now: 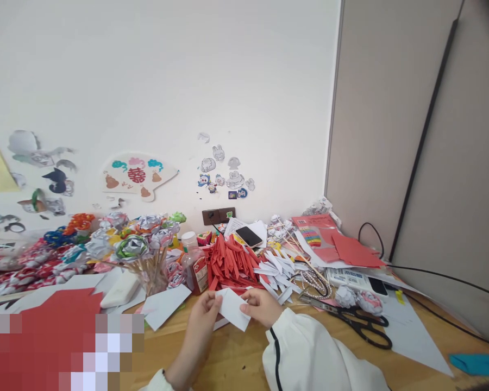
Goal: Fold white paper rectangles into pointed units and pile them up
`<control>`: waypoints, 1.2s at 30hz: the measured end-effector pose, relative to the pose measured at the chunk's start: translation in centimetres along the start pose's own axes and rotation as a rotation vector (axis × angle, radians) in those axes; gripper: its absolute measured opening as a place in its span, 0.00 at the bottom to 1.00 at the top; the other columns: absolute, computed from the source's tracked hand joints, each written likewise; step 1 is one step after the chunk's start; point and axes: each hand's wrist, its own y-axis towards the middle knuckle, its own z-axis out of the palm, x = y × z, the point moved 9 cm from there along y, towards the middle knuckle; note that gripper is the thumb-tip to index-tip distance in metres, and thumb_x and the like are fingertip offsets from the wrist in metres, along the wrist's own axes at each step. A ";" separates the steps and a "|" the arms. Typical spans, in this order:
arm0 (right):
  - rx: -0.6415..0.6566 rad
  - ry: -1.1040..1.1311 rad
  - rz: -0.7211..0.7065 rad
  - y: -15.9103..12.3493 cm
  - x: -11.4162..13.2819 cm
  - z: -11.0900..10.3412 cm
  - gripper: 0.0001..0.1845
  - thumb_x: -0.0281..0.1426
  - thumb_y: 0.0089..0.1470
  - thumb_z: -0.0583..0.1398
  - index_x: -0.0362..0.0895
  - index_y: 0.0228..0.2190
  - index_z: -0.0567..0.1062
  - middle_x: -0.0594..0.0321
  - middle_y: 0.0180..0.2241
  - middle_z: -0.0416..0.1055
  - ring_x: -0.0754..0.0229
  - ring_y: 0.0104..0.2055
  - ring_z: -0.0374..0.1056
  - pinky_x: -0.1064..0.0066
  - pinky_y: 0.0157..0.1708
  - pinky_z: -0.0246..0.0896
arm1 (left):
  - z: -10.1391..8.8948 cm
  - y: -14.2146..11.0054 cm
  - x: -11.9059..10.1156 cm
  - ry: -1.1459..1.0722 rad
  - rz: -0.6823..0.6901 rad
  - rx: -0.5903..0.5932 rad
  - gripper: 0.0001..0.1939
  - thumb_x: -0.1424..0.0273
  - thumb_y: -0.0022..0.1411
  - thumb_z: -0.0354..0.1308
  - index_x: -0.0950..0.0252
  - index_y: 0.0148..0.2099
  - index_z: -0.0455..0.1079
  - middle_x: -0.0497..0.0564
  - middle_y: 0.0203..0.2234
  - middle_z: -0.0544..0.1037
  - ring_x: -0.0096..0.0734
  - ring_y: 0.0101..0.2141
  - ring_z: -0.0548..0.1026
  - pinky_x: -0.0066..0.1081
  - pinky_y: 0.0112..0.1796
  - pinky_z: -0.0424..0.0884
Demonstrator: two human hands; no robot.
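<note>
A small white sheet of paper (233, 310) is held up between both hands, above the front of the wooden table. My left hand (206, 312) pinches its left edge, and the fingers of my right hand (261, 308) are closed on its right side. A slanting line like a crease shows near its upper left corner. Just behind the hands lies a heap of folded red paper strips (232, 260), with a pile of folded white strips (277, 271) to its right. Another white sheet (167, 307) rests left of my left hand.
Black-handled scissors (361, 320) lie to the right, near crumpled paper balls (369, 302). A bottle with red liquid (195, 269) and a container of thin sticks (149, 274) stand left. A phone (248, 237) sits behind the strips. Red paper (61, 309) covers the left side.
</note>
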 end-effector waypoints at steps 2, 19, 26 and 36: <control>-0.031 0.043 0.020 0.2 -0.3 -0.5 0.13 0.37 0.37 0.58 0.41 0.27 0.67 0.69 0.16 0.62 0.68 0.16 0.58 0.76 0.17 0.53 | -0.2 0.1 0.1 -0.018 -0.016 -0.012 0.16 0.62 0.37 0.60 0.65 0.27 0.61 0.43 0.14 0.72 0.29 0.19 0.72 0.29 0.24 0.68; -0.104 0.469 0.043 -0.2 1.1 -1.9 0.24 0.46 0.38 0.57 0.41 0.33 0.65 0.62 0.26 0.67 0.64 0.25 0.66 0.73 0.25 0.59 | 0.3 0.0 1.2 0.113 -0.068 0.072 0.17 0.59 0.38 0.59 0.64 0.22 0.57 0.45 0.13 0.73 0.30 0.18 0.73 0.28 0.23 0.68; -0.178 0.094 -0.034 -0.1 0.8 -2.1 0.13 0.39 0.40 0.57 0.40 0.24 0.67 0.66 0.19 0.65 0.66 0.19 0.62 0.75 0.20 0.56 | 2.5 -0.7 2.3 0.227 -0.102 0.232 0.16 0.61 0.36 0.60 0.66 0.23 0.60 0.45 0.17 0.72 0.29 0.19 0.71 0.28 0.22 0.65; 0.100 0.281 -0.025 -0.7 1.8 1.8 0.24 0.48 0.45 0.49 0.40 0.28 0.68 0.67 0.14 0.63 0.69 0.13 0.56 0.76 0.16 0.52 | 2.9 -0.8 -0.2 0.372 0.144 0.216 0.13 0.63 0.46 0.54 0.69 0.26 0.67 0.48 0.19 0.71 0.28 0.22 0.67 0.25 0.25 0.61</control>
